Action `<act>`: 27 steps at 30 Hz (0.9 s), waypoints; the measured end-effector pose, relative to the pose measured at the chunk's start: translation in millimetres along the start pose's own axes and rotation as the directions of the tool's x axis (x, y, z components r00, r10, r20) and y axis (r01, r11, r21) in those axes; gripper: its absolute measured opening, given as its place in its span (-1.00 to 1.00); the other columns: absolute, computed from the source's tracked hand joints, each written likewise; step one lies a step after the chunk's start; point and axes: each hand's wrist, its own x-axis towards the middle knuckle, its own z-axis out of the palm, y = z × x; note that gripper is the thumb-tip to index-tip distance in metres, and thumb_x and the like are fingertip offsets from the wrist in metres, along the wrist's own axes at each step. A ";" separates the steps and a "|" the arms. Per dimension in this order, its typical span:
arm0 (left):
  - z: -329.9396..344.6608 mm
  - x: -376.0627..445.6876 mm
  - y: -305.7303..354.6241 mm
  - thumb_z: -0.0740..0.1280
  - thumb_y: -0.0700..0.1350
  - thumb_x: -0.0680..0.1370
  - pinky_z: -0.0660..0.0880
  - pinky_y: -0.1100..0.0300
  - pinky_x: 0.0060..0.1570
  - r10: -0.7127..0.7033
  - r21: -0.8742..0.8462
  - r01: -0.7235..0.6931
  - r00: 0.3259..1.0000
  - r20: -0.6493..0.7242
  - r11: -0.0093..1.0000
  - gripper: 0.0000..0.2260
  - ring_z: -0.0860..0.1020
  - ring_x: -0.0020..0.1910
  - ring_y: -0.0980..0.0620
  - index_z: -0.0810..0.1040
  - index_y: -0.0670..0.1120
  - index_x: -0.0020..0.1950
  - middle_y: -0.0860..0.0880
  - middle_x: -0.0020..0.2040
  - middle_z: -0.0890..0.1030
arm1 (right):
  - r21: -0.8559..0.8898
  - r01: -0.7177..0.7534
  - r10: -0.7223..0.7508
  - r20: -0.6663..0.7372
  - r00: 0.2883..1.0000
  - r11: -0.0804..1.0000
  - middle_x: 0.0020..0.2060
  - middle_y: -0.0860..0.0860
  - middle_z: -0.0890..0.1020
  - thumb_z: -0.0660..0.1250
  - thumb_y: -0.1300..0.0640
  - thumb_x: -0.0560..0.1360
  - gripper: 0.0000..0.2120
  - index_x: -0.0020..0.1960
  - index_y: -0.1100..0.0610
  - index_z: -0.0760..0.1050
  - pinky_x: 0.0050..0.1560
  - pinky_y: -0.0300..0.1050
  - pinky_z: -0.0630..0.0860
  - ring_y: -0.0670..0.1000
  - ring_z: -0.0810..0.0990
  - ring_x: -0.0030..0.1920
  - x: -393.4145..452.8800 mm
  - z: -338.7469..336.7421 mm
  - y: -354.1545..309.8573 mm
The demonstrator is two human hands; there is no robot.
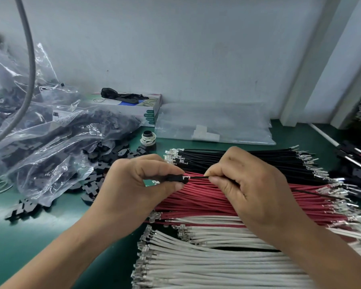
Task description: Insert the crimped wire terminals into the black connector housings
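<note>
The left hand (133, 184) pinched a black housing (176, 178) between thumb and forefinger, above the red wires (196, 199). The right hand (252, 184) had its fingers (217, 180) curled tight on a thin black wire (198, 177), whose end touched the housing's mouth; its tail ran out to the right. Black wires (258, 159) lay behind, white wires (196, 263) in front, all on the green worktop (40, 236). Loose housings (113, 155) spilled from a clear bag (40, 132) at the left
</note>
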 end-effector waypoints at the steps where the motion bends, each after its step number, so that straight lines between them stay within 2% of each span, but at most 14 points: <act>1: -0.1 -0.4 0.5 0.60 -0.16 0.37 0.57 0.38 -0.08 0.007 0.038 -0.006 1.000 -0.005 0.999 -0.80 0.70 -0.15 0.10 0.78 0.12 -0.09 0.09 -0.14 0.73 | -0.042 0.026 -0.027 -0.010 1.000 0.999 -0.17 -0.17 0.50 0.30 0.04 0.58 -0.85 -0.05 0.02 0.65 -0.23 -0.28 0.41 -0.19 0.48 -0.20 0.4 0.0 -1.1; 3: 0.1 -0.6 0.6 0.60 -0.17 0.37 0.57 0.38 -0.10 -0.003 0.035 0.003 1.000 -0.005 0.999 -0.79 0.69 -0.16 0.10 0.78 0.11 -0.09 0.09 -0.15 0.73 | -0.050 0.047 -0.048 -0.025 0.999 0.998 -0.17 -0.15 0.51 0.30 0.06 0.59 -0.85 -0.05 0.04 0.64 -0.24 -0.23 0.46 -0.16 0.49 -0.19 0.1 2.1 -2.6; 6: -0.8 -0.8 1.8 0.59 -0.18 0.35 0.60 0.33 -0.13 -0.070 -0.167 0.075 0.997 0.038 0.983 -0.82 0.70 -0.19 0.06 0.79 0.01 -0.08 -0.02 -0.16 0.75 | 0.080 -0.004 0.006 -0.021 1.000 0.997 -0.15 -0.19 0.50 0.30 0.03 0.58 -0.84 -0.02 0.03 0.65 -0.21 -0.26 0.45 -0.17 0.50 -0.19 -1.8 7.3 -5.1; 7: -1.3 -0.5 1.6 0.59 -0.17 0.35 0.60 0.31 -0.12 -0.072 -0.186 0.078 0.997 0.039 0.979 -0.81 0.71 -0.18 0.04 0.79 0.00 -0.07 -0.03 -0.16 0.75 | 0.105 -0.017 0.019 -0.018 1.000 0.994 -0.16 -0.20 0.49 0.30 0.03 0.58 -0.84 -0.02 0.03 0.65 -0.20 -0.27 0.45 -0.17 0.50 -0.19 -2.4 8.2 -5.5; 12: -0.2 -0.3 2.0 0.58 -0.09 0.34 0.61 0.31 -0.11 -0.060 -0.140 0.062 0.998 0.020 0.988 -0.81 0.71 -0.16 0.02 0.77 0.08 -0.07 0.03 -0.15 0.75 | 0.145 -0.038 0.044 -0.040 0.998 0.989 -0.17 -0.18 0.53 0.35 0.01 0.55 -0.86 -0.05 0.01 0.66 -0.22 -0.18 0.49 -0.14 0.54 -0.17 -2.9 6.4 -4.5; 19: -0.3 -1.4 3.2 0.58 -0.11 0.35 0.56 0.37 -0.16 -0.040 -0.089 0.043 0.998 0.038 0.995 -0.83 0.69 -0.22 0.08 0.79 0.01 -0.07 0.06 -0.20 0.74 | 0.087 0.026 -0.018 -0.086 0.996 0.996 -0.22 -0.16 0.49 0.37 0.04 0.54 -0.85 -0.14 0.08 0.63 -0.23 -0.27 0.40 -0.16 0.46 -0.23 -0.9 11.8 -10.1; 22: -0.3 -1.7 4.0 0.58 -0.17 0.35 0.57 0.36 -0.17 -0.050 -0.092 0.052 0.999 0.020 0.994 -0.84 0.70 -0.23 0.08 0.78 -0.03 -0.08 0.04 -0.21 0.74 | 0.089 0.045 -0.036 -0.106 0.994 0.995 -0.21 -0.15 0.48 0.36 0.05 0.56 -0.84 -0.14 0.09 0.62 -0.22 -0.24 0.42 -0.14 0.46 -0.22 0.1 14.2 -11.5; 27: 0.6 -2.4 6.4 0.57 -0.09 0.36 0.59 0.35 -0.16 -0.029 -0.048 0.030 0.999 0.024 0.998 -0.84 0.70 -0.21 0.07 0.78 0.04 -0.08 0.05 -0.19 0.74 | 0.066 0.072 -0.065 -0.108 0.992 0.995 -0.20 -0.13 0.50 0.37 0.06 0.56 -0.86 -0.12 0.10 0.63 -0.21 -0.24 0.44 -0.13 0.48 -0.21 0.7 15.3 -11.6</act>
